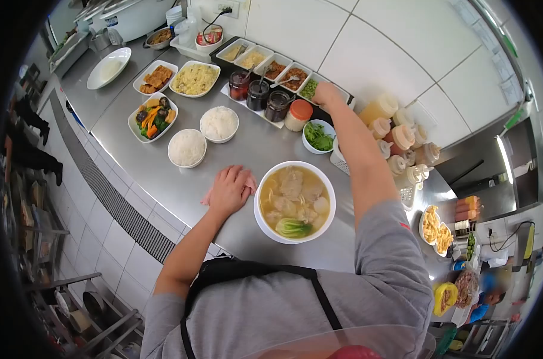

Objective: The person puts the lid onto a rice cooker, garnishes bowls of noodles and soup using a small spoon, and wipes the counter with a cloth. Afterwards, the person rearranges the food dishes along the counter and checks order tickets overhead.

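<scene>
My left hand [228, 186] lies on the steel counter, its fingers curled over a crumpled pink cloth [247, 183]. Just right of it stands a large white bowl of soup [292, 191], with pale pieces and a green vegetable in yellowish broth. My right hand [328, 96] reaches to the back, down at the last containers of the condiment row, beside chopped green onions [309, 89]. Its fingers look drawn together; their tips and anything in them are hidden. Near that forearm are a bowl of green leaves [319, 137] and an orange-lidded jar [298, 115].
Two bowls of rice [187, 148] stand left of the soup. Farther back are vegetables [156, 118], fried rice [195, 79] and a white plate [109, 68]. Dark sauce jars [258, 94] line the condiments. Squeeze bottles [401, 137] crowd the right; a person [493, 293] is beyond.
</scene>
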`<action>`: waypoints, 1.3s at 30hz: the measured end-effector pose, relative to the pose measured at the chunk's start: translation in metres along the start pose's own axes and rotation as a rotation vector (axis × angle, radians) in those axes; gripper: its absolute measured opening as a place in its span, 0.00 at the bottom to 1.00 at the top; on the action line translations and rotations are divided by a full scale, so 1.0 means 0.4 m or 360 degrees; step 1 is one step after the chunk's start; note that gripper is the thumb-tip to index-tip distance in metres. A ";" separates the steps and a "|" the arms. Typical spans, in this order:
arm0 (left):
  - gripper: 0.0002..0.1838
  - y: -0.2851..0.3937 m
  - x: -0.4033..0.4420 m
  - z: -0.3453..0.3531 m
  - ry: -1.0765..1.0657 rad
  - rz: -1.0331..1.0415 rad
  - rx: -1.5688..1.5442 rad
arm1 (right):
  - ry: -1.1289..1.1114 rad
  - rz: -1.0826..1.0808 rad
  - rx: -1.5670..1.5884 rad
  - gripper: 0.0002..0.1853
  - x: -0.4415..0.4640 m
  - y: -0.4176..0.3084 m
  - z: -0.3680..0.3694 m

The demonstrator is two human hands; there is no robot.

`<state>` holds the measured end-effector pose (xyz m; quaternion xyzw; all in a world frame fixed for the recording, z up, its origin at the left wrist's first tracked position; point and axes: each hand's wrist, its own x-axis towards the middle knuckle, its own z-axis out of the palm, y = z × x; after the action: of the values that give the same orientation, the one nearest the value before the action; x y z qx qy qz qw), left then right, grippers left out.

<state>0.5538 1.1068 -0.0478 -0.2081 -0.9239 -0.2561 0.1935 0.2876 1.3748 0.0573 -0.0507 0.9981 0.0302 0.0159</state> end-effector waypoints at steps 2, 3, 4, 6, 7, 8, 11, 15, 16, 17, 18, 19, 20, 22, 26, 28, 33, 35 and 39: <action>0.20 -0.003 -0.008 -0.001 -0.0036 -0.0025 -0.0024 | -0.0230 0.0047 -0.0184 0.12 -0.007 -0.021 -0.031; 0.19 -0.004 -0.008 0.002 -0.0036 -0.0040 -0.0040 | -0.0270 0.0044 -0.0185 0.12 -0.015 -0.019 -0.029; 0.19 -0.004 -0.006 0.005 -0.0024 -0.0050 -0.0054 | -0.0157 0.0088 -0.0146 0.11 -0.017 -0.011 -0.031; 0.19 -0.002 -0.005 0.004 -0.0017 -0.0042 -0.0042 | 0.0045 0.0104 -0.0152 0.10 -0.032 0.001 -0.039; 0.19 -0.003 -0.005 0.002 -0.0004 -0.0024 -0.0021 | 0.0039 0.0103 -0.0153 0.10 -0.038 0.001 -0.036; 0.19 -0.006 -0.003 0.005 -0.0007 -0.0028 -0.0023 | 0.0083 0.0093 -0.0134 0.11 -0.044 0.000 -0.032; 0.19 -0.009 -0.012 0.012 -0.0020 -0.0011 -0.0026 | 0.0168 0.0099 0.0013 0.11 -0.044 0.019 0.022; 0.19 -0.006 -0.008 0.007 0.0008 0.0004 -0.0036 | 0.0165 -0.0256 -0.0110 0.11 0.005 0.098 0.095; 0.19 -0.006 -0.005 0.007 0.0020 0.0012 -0.0024 | 0.0172 -0.0246 -0.0112 0.11 -0.006 0.098 0.074; 0.19 -0.007 -0.005 0.007 0.0018 0.0019 -0.0025 | 0.0054 -0.0241 -0.0194 0.12 -0.017 0.101 0.053; 0.19 -0.006 -0.006 0.006 0.0013 0.0010 -0.0036 | -0.0069 -0.0238 -0.0275 0.14 -0.036 0.091 0.032; 0.19 -0.005 -0.008 0.006 0.0008 -0.0004 -0.0050 | -0.0074 -0.0236 -0.0276 0.14 -0.013 0.127 0.074; 0.19 -0.005 -0.011 0.008 0.0001 -0.0011 -0.0058 | 0.0056 -0.0293 0.0172 0.14 0.007 0.165 0.121; 0.19 -0.009 -0.008 0.009 0.0006 -0.0007 -0.0059 | 0.0181 -0.0348 0.0616 0.15 -0.008 0.160 0.125; 0.19 -0.008 -0.007 0.007 0.0023 -0.0010 -0.0042 | 0.0038 0.0765 0.1834 0.16 -0.063 0.105 0.054; 0.18 -0.011 -0.010 0.009 -0.0009 -0.0008 -0.0079 | 0.0038 0.0788 0.1922 0.16 -0.094 0.091 0.027; 0.18 -0.010 -0.014 0.011 0.0000 -0.0007 -0.0057 | 0.0189 0.0526 0.2025 0.14 -0.161 0.102 -0.054; 0.19 -0.010 -0.012 0.015 -0.0009 -0.0013 -0.0047 | 0.0106 0.0476 0.2050 0.14 -0.212 0.109 -0.093; 0.19 -0.016 -0.014 0.020 -0.0022 -0.0005 -0.0030 | -0.0209 0.0178 0.2247 0.13 -0.402 0.088 -0.179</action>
<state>0.5533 1.1047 -0.0594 -0.2101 -0.9232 -0.2637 0.1847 0.4420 1.4214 0.1365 0.0250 0.7775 -0.6198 0.1035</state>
